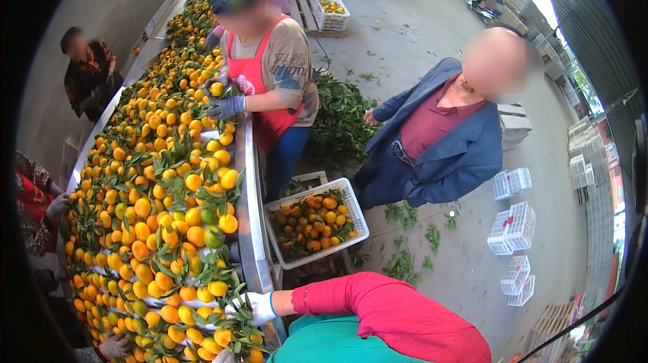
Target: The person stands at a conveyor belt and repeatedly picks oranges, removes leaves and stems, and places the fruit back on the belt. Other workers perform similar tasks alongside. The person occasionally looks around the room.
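Observation:
Mandarins (143,206) with green leaves cover a metal-edged roller sorting table (249,201) before me. My right hand (253,308), in a white knit glove with a blue cuff, reaches over the near edge among leafy mandarins. Leaves hide its fingers, so a hold on fruit cannot be made out. At the bottom edge of the view a small part of my left hand (225,356), in a pale glove, shows beside the fruit, mostly cut off. A white plastic crate (360,219) of mandarins and leaves stands beside the table, beyond my right arm.
A co-worker in a red apron (263,59) holds a mandarin at the table; another gloved hand (115,345) is at lower left. A person in a blue jacket (455,145) stands beside the leaf pile (339,115). Stacked crates (520,226) and scattered leaves (402,262) lie on the floor.

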Demonstrator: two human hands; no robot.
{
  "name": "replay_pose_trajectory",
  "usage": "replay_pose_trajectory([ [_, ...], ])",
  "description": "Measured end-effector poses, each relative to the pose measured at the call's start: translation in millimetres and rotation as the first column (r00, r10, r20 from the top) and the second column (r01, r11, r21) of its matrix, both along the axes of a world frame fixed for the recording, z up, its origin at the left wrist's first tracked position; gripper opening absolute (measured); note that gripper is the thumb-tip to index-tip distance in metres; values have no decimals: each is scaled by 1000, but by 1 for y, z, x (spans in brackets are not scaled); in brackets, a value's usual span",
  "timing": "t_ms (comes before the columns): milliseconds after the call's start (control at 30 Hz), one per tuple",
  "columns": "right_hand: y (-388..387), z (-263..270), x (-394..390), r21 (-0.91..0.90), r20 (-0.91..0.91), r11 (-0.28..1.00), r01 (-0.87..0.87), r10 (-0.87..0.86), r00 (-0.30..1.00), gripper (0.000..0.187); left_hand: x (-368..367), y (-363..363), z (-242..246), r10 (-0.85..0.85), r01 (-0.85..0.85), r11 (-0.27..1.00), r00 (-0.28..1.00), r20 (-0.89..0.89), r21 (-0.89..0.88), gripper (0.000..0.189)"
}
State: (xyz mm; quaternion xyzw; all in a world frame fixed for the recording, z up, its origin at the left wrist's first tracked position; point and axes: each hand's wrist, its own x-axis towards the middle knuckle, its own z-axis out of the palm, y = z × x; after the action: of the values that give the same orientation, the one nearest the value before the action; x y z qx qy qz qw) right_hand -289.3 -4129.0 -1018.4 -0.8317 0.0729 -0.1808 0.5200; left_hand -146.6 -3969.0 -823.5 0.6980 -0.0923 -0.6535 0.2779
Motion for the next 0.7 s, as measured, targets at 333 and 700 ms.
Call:
replay_pose_trajectory([
  [333, 0, 9, -21, 135, -217, 987, -84, 112, 970, 21, -14, -10, 7, -151, 312, 899, 880, 451, -308, 32],
  [700, -30, 59, -27, -167, -252, 978, 125, -165, 954, 10, 47, 65, -82, -604, 844, 482, 123, 788, 237, 34],
])
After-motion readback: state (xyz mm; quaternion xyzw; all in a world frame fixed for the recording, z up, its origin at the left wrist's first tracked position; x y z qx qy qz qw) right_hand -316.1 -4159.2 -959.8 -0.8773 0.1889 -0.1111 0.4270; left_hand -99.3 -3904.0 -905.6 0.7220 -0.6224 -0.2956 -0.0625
